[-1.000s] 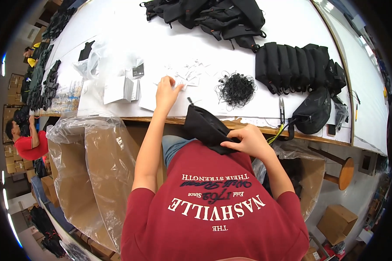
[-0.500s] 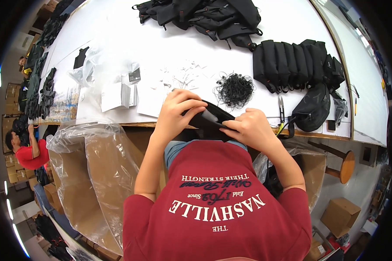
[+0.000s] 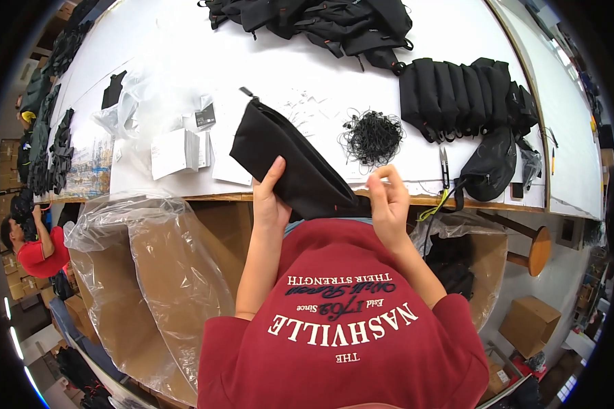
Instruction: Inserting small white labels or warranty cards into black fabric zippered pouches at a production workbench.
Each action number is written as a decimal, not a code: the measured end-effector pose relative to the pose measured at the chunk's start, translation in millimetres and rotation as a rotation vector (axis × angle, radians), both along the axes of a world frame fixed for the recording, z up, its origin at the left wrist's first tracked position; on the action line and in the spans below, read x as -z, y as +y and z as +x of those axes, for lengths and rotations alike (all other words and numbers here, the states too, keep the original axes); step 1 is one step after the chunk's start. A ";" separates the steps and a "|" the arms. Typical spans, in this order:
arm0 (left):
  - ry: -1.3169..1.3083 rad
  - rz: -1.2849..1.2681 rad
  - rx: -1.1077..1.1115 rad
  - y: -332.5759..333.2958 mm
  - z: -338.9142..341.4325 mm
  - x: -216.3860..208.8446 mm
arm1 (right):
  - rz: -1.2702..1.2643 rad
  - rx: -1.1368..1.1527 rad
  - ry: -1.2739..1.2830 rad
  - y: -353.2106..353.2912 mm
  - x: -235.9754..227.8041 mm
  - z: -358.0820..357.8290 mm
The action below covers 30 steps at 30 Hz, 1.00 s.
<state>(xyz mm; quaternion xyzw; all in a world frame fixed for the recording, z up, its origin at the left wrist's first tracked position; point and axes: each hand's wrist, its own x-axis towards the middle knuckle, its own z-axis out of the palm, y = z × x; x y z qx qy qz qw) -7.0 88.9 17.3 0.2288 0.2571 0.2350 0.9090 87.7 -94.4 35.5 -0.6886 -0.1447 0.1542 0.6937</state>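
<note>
My left hand [image 3: 273,201] grips a black fabric zip pouch [image 3: 286,163] at its near side, thumb laid across the front. The pouch is tilted, its long zipped edge partly gaping, with a zipper pull sticking out at the upper left end. By the pouch's lower right end, my right hand [image 3: 389,208] is raised with curled fingers and the fingertips pinched together; anything between them is too small to make out. Just beyond that hand lies a tangled heap of black cords [image 3: 373,138]. Thread snips [image 3: 444,167] rest at the table edge to the right.
On the white table [image 3: 252,68] are a pile of black bags [image 3: 320,24], a row of black pouches [image 3: 457,102], white cards [image 3: 177,153] and clear plastic. Below stand plastic-lined cartons [image 3: 123,273] and a wooden stool [image 3: 539,251]. A person in red [image 3: 44,252] works at far left.
The pouch has been lifted and turned, so its outer face shows. My left hand has shifted to its near side; my right hand has come off its edge, fingers curled.
</note>
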 end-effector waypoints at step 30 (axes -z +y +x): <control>0.126 -0.152 0.263 8.9 6.1 30.1 | -0.294 -0.801 -0.684 0.1 -49.9 20.0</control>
